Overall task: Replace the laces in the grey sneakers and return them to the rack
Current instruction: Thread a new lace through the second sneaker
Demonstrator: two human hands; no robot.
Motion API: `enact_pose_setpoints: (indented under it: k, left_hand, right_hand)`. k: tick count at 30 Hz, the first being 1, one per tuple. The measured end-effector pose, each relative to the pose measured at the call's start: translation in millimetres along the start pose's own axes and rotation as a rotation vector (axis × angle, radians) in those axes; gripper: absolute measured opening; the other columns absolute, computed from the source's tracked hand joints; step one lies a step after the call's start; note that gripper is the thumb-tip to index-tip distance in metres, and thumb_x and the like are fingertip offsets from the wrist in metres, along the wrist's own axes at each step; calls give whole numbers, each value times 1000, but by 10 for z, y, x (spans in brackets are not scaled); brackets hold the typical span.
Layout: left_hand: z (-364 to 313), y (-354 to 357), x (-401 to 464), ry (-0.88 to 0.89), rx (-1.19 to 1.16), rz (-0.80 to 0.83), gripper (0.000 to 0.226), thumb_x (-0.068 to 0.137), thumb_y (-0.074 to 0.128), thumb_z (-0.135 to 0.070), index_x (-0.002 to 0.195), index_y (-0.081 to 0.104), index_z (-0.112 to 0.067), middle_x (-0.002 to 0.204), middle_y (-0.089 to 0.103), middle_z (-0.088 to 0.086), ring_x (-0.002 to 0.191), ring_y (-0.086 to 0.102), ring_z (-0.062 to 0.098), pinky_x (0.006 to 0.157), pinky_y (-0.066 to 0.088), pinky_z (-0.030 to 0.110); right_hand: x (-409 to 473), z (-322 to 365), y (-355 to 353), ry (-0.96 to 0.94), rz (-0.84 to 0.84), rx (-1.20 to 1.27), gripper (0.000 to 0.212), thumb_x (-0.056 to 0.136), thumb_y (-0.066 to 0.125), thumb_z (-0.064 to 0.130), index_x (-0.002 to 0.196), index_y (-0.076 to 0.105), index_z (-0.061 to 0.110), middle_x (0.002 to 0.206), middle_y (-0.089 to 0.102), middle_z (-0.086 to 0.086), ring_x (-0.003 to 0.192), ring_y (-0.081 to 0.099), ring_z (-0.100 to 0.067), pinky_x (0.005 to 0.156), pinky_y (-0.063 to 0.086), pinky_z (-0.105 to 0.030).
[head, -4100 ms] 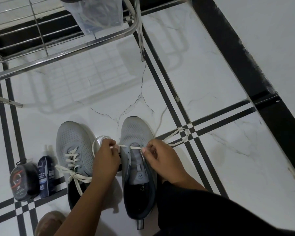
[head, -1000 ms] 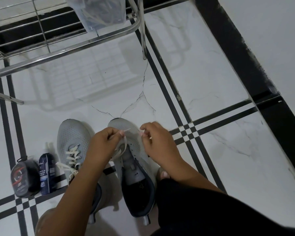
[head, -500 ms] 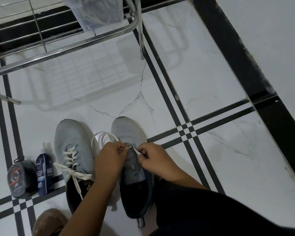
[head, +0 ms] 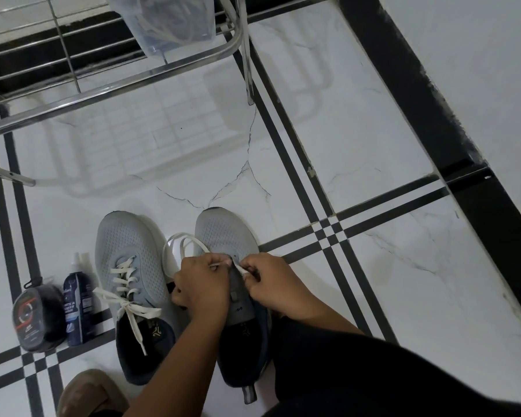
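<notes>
Two hands, left (head: 200, 285) and right (head: 271, 282), close together, each pinch a white lace (head: 181, 240) over the right grey sneaker (head: 223, 233); the laced left sneaker (head: 127, 245) sits beside it on the tiled floor (head: 373, 281).

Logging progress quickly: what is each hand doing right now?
Left hand: pinching the white lace over the right-side sneaker.
Right hand: pinching the lace's other end.

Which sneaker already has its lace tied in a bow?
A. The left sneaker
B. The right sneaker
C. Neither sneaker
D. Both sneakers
A: the left sneaker shows a criss-crossed white lace ending in a bow, while both hands pinch a loose lace over the right sneaker.
</notes>
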State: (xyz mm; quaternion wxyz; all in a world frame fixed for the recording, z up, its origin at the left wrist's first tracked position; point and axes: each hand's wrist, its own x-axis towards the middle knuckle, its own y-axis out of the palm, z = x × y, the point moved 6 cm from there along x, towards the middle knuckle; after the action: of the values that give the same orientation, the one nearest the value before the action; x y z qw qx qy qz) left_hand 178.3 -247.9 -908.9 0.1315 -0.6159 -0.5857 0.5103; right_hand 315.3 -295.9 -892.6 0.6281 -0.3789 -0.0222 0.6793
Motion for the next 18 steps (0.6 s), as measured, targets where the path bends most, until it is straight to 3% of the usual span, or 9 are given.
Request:
enact_pose_setpoints:
  k: [3, 6, 9, 11, 13, 18]
  left_hand:
    - [23, -28, -72, -165, -95, -26, 16, 81, 66, -43, 66, 61, -43, 98, 65, -4, 106, 55, 26, 92, 45, 50]
    - [-16, -59, -128, -203, -119, -16, 17, 82, 66, -41, 66, 61, -42, 101, 65, -2, 108, 53, 27, 92, 45, 49]
    - [-118, -108, -139, 13, 99, -39, 20, 84, 66, -33, 68, 63, -46, 104, 61, -4, 110, 50, 27, 96, 38, 51]
    - [-184, -106, -183, 216, 299, -78, 11, 83, 68, -27, 81, 71, -37, 107, 56, -1, 111, 44, 27, 99, 29, 49]
    - [-202, -96, -201, 309, 374, -95, 9, 81, 70, -24, 86, 73, -31, 105, 54, 1, 108, 42, 28, 98, 26, 48]
    - [-55, -93, -183, 79, 188, -77, 5, 83, 69, -27, 87, 71, -28, 114, 51, 1, 116, 41, 28, 99, 26, 46]
  right_hand:
    - [7, -6, 12, -4, 7, -6, 17, 90, 54, 17, 102, 65, 14, 98, 60, -6, 90, 57, -20, 77, 45, -30]
    - [15, -30, 20, 4, 6, 10, 19, 90, 54, 17, 105, 66, 15, 99, 60, -4, 92, 57, -19, 77, 44, -28]
    - [18, -57, 19, 14, 9, 17, 18, 91, 54, 18, 102, 67, 13, 96, 61, -3, 90, 59, -19, 76, 46, -28]
    - [15, -68, 22, 15, 10, 21, 17, 90, 55, 17, 99, 68, 10, 96, 63, -5, 88, 60, -20, 79, 50, -31]
    - [4, -63, 30, 8, 9, 26, 19, 91, 55, 17, 103, 68, 11, 100, 63, -5, 91, 61, -20, 81, 49, -29]
    - [-7, -68, 40, 7, 15, 50, 19, 90, 55, 16, 101, 69, 8, 98, 65, -6, 90, 61, -19, 83, 51, -35]
